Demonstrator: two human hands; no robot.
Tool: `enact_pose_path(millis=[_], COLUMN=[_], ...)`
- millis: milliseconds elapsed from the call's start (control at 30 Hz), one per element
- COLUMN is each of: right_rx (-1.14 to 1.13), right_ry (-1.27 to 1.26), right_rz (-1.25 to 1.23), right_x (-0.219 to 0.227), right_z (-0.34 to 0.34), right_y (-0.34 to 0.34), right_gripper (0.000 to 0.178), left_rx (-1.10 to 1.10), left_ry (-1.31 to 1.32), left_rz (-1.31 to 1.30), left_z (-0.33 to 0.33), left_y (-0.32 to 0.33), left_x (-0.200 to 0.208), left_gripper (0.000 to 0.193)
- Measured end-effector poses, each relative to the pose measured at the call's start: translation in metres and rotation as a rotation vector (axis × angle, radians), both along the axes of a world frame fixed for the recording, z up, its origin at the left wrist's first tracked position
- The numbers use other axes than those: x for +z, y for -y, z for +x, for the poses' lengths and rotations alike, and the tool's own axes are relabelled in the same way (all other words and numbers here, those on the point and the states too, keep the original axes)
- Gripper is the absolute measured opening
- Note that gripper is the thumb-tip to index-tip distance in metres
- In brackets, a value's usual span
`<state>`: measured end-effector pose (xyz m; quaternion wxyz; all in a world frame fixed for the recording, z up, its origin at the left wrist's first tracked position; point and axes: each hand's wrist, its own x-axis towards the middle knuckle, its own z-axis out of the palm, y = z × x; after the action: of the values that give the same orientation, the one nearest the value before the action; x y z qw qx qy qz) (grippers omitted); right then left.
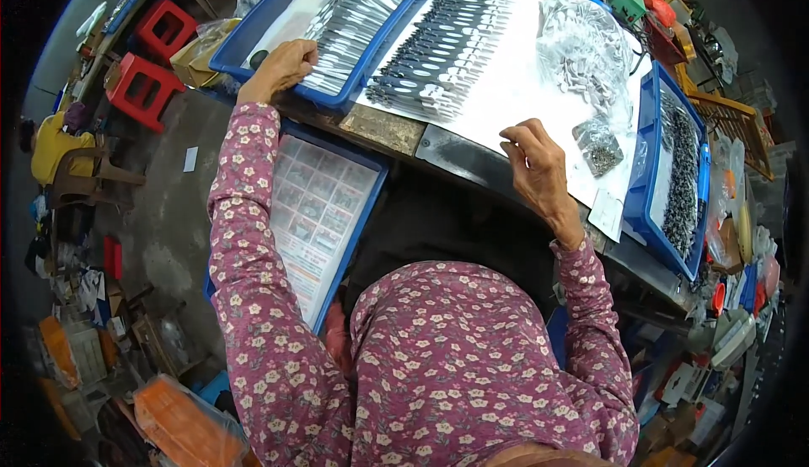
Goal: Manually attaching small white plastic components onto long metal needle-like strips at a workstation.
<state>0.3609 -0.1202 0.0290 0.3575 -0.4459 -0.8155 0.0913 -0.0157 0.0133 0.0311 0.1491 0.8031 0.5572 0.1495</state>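
Within the long blue plastic tray (337, 96) at upper left, slim, shiny silver-white pieces (366, 29) lie in an overlapping row. Our left hand (282, 69) bends over the tray's near edge, fingers curled; we cannot tell whether they hold anything. Touching pieces singly and lightly would probably keep the row even. Beside the tray, slender black pieces with pale ovals (447, 41) lie on the smooth white surface (506, 71). Our right hand (539, 168) has its fingers loosely bent toward the thumb, any hold unclear. Farther right sits a crinkled clear plastic bag (581, 45).
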Motion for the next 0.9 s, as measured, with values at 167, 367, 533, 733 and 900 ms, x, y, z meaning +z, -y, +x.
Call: enact_pose_path(millis=[167, 367, 533, 733, 900], right_rx=[-0.014, -0.033, -0.161, -0.431, -0.553], right_ry=[-0.056, -0.081, -0.1, 0.031, 0.383], right_rz=[0.003, 0.066, 0.07, 0.127, 0.033], right_x=[-0.001, 0.0, 0.007, 0.042, 0.054], right_z=[0.024, 0.09, 0.201, 0.342, 0.446], right_y=[0.001, -0.023, -0.023, -0.01, -0.04], right_gripper=[0.013, 0.013, 0.014, 0.011, 0.013], left_rx=[-0.114, -0.103, 0.068, 0.228, 0.225], left_ry=[-0.005, -0.094, -0.121, 0.112, 0.192], left_rz=[0.157, 0.304, 0.251, 0.42, 0.589], left_z=[0.001, -0.018, 0.066, 0.16, 0.178], left_y=[-0.009, -0.023, 0.007, -0.016, -0.013], left_x=[-0.012, -0.018, 0.017, 0.023, 0.035], left_gripper=[0.009, 0.014, 0.015, 0.013, 0.019])
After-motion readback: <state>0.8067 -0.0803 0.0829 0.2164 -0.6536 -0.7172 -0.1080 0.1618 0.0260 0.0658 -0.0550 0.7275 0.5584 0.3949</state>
